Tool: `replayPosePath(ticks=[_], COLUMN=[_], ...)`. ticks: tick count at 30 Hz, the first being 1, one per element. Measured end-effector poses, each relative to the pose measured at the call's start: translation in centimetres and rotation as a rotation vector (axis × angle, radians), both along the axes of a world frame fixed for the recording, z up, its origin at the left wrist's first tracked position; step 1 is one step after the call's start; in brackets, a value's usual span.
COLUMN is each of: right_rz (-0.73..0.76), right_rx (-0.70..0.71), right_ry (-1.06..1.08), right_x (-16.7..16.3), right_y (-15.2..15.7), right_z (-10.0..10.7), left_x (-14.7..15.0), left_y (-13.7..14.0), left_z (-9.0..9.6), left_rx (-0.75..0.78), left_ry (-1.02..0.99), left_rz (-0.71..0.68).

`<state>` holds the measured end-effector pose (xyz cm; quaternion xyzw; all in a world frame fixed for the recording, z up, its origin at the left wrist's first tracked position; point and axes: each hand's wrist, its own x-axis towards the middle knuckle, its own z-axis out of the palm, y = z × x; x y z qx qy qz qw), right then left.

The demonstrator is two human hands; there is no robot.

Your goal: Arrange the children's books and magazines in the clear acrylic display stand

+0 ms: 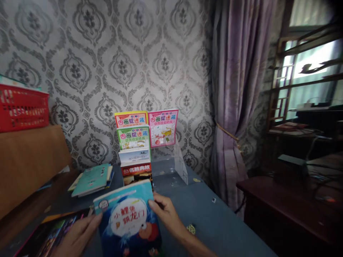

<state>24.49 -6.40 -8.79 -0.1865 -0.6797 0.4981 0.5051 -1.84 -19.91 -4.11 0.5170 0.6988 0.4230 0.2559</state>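
A blue picture book with a white cloud and red lettering on its cover is held upright between my hands. My left hand grips its left edge, and my right hand pinches the upper right edge with the thumb in front. Just behind it stands a clear tiered rack. Its left column carries a red-titled book, a pale book, a green book and a yellow-edged book. A pink book stands at the top right. My book covers the rack's lower left front.
To the left, a teal book tops a small stack. Dark-covered books lie near my left hand. A red basket sits on a cardboard box. Beyond the table's right edge are a purple curtain and a dark red desk.
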Motion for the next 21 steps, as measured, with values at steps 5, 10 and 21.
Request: replayPosePath(ticks=[5, 10, 21], right_rz=[0.151, 0.191, 0.183], right_rx=[-0.295, -0.629, -0.801], right_ry=[0.051, 0.157, 0.103], right_x=[-1.0, -2.2, -1.7], right_y=[-1.3, -1.9, -1.5], right_z=[-1.0, -2.1, -3.5], left_x=[4.7, 7.0, 7.0], left_y=[0.4, 2.8, 4.7], left_z=[-0.6, -3.0, -5.7], left_rx=[0.115, 0.265, 0.02], left_ry=[-0.422, -0.776, -0.868], left_rz=[0.072, 0.229, 0.35])
